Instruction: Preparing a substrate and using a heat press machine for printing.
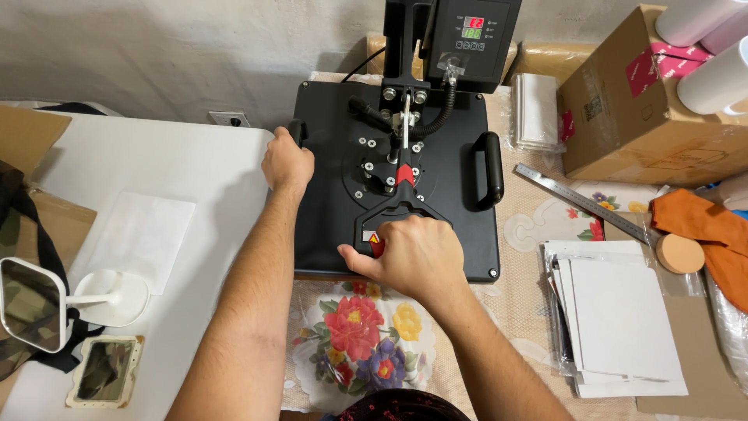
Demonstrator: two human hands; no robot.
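A black heat press (452, 226) stands on a floral tablecloth, its flat upper plate lowered. My left hand (286, 164) grips the black side handle on the press's left edge. My right hand (413, 256) is closed around the front lever handle, where a red part shows by my thumb. A matching side handle (491, 168) on the right is free. The control box (471, 35) with a lit display rises at the back.
A white table (187, 164) at left holds a white sheet (140, 238), a small stand mirror (35, 304) and a camouflage-print piece (105, 370). At right lie a metal ruler (580, 201), stacked white sheets (623, 320), an orange cloth (701, 226), a cardboard box (647, 109).
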